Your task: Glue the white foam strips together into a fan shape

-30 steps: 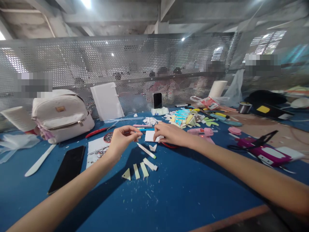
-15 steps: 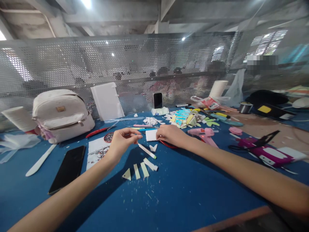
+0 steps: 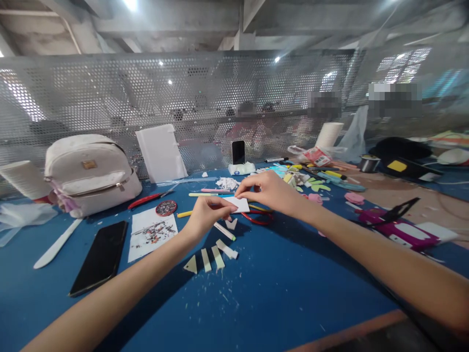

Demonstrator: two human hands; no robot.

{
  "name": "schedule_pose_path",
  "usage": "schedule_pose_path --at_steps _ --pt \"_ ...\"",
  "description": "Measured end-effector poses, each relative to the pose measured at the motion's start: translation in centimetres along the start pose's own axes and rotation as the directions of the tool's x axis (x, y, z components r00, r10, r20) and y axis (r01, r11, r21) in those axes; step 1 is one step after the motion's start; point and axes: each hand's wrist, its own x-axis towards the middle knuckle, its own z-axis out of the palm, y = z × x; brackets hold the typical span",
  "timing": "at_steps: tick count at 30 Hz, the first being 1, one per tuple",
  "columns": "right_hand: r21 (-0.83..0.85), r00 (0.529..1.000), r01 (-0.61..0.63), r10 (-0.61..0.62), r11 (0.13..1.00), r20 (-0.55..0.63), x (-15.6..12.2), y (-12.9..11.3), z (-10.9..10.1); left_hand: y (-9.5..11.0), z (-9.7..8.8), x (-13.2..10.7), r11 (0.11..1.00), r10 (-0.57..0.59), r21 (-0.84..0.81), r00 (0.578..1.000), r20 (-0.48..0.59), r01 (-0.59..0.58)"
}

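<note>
My right hand (image 3: 267, 191) pinches the far edge of a small white foam piece (image 3: 239, 205) and holds it just above the blue table (image 3: 278, 288). Fingers curled into a pinch, my left hand (image 3: 207, 216) meets the near left corner of that same piece. Below the hands lie a white pen with a green tip (image 3: 224, 231), a small white scrap (image 3: 231, 224) and a row of cut foam strips (image 3: 210, 257). Red-handled scissors (image 3: 257, 217) lie under my right hand.
A black phone (image 3: 98, 256), a printed sheet (image 3: 149, 233) and a white ruler (image 3: 54, 244) lie to the left. A white backpack (image 3: 88, 173) stands at the back left. Coloured foam scraps (image 3: 296, 178), a pink glue gun (image 3: 395, 232) and pens sit right. A perforated metal screen (image 3: 183, 98) closes the back.
My right hand has lifted the white piece off the table and moved it slightly toward me. My left hand has moved right and closed on its corner. The red scissors now show.
</note>
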Motion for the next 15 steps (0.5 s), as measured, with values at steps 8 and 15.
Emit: schedule_pose_path --at_steps 8,15 --pt "-0.149 0.97 -0.165 0.188 0.975 0.154 -2.7 4.6 2.7 -0.3 -1.9 -1.6 0.999 0.033 0.033 0.995 -0.095 -0.03" --pt "-0.189 0.943 -0.182 0.226 0.965 0.243 -3.3 6.1 4.4 0.3 -1.5 -2.5 1.0 0.015 0.017 0.997 -0.069 -0.014"
